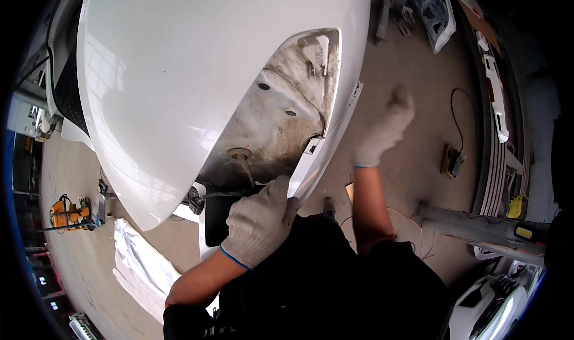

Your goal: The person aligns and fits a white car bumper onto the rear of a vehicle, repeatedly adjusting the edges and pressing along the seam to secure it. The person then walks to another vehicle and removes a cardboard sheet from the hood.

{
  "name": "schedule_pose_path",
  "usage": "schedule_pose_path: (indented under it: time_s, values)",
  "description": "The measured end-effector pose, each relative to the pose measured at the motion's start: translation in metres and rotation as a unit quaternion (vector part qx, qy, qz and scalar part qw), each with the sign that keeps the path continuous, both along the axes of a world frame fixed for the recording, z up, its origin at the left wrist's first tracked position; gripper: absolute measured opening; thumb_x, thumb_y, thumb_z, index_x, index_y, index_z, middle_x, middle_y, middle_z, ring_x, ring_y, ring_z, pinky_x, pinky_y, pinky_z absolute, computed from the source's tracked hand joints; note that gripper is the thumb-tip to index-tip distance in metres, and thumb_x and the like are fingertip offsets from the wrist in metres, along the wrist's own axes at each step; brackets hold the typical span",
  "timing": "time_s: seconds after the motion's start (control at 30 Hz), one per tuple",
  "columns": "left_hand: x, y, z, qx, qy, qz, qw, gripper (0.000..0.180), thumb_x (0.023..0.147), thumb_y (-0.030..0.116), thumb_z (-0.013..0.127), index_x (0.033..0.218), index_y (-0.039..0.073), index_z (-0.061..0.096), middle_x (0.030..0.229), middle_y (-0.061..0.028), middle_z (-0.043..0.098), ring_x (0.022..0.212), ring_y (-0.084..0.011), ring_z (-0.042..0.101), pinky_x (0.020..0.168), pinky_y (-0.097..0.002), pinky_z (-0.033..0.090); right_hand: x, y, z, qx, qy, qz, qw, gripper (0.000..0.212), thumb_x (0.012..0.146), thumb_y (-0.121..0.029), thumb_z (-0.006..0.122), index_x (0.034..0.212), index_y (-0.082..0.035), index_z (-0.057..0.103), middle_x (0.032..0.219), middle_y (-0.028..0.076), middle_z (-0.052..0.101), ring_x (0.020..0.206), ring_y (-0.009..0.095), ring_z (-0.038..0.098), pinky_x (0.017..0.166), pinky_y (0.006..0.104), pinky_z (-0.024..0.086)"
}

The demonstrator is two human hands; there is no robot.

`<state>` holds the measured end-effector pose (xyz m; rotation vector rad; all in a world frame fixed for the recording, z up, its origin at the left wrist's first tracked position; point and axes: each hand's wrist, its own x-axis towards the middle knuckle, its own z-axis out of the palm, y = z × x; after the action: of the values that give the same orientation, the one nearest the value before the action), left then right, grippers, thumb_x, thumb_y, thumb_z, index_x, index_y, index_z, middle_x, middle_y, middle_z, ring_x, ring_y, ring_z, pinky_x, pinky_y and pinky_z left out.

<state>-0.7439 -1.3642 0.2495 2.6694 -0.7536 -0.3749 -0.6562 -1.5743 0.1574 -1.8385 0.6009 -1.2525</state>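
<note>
- Your car [161, 59], white and glossy, fills the upper middle, directly in front of you.
- On its right side is a grimy recess [281, 110], with two dark plugs in its wall and a spout-like part [242, 157] low inside.
- A white strip [320, 160] runs along the recess's lower right edge.
- Your gloved left hand [258, 225] is at the strip's lower end, fingers bent toward it; you cannot tell from this view whether they grip it.
- A dark cable [230, 193] runs from the left to that hand.
- Your gloved right hand [388, 124] is raised over the floor [418, 101], to the right of the car and apart from it. It is blurred and looks curled; whether it holds anything, you cannot tell.
- A white sheet [139, 257] lies at lower left, an orange machine [63, 213] beyond it.
- A yellow tool [452, 162] with a cord sits to your right.
</note>
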Motion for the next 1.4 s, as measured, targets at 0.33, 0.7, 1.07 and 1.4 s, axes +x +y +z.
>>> schedule_pose_path:
  time_s: [0.33,0.7,1.07,1.4]
  values:
    - [-0.012,0.013,0.004,-0.006,-0.032,-0.001,0.999,0.042,0.086,0.021,0.071,0.116,-0.001,0.053,0.083,-0.0197,0.066,0.07,-0.0369,0.068,0.057,-0.0439,0.054,-0.01,0.026,-0.004,-0.009,-0.054,0.088,0.995,0.055,0.102,-0.038,0.035,0.132,0.005,0.051,0.132,0.021,0.056,0.124,0.033,0.054,0.109,0.0409,0.037]
    - [-0.044,0.089,0.002,0.06,-0.095,-0.083,0.99,0.052,0.087,0.045,0.069,0.108,-0.001,0.059,0.064,-0.0086,0.061,0.051,-0.022,0.061,0.048,-0.0352,0.049,-0.027,0.02,-0.001,-0.111,0.02,0.093,0.989,0.037,0.1,-0.015,0.05,0.133,0.002,0.05,0.131,0.019,0.054,0.125,0.031,0.053,0.108,0.0399,0.041]
    - [-0.045,0.104,-0.015,-0.08,-0.146,-0.034,0.985,0.043,0.084,0.048,0.069,0.081,0.006,0.058,0.054,-0.0044,0.057,0.05,-0.021,0.063,0.046,-0.0355,0.049,-0.03,0.061,0.018,0.064,-0.077,0.132,0.986,0.06,0.103,-0.042,0.035,0.135,0.007,0.048,0.136,0.021,0.053,0.123,0.033,0.056,0.108,0.0417,0.044]
    - [-0.041,0.11,-0.016,-0.154,-0.049,-0.026,0.986,0.037,0.087,0.039,0.068,0.086,0.003,0.061,0.064,-0.0077,0.065,0.061,-0.0273,0.068,0.058,-0.0398,0.054,-0.048,0.088,0.023,-0.032,-0.052,0.12,0.991,0.06,0.099,-0.039,0.03,0.128,0.007,0.055,0.13,0.021,0.057,0.123,0.033,0.054,0.107,0.0435,0.043]
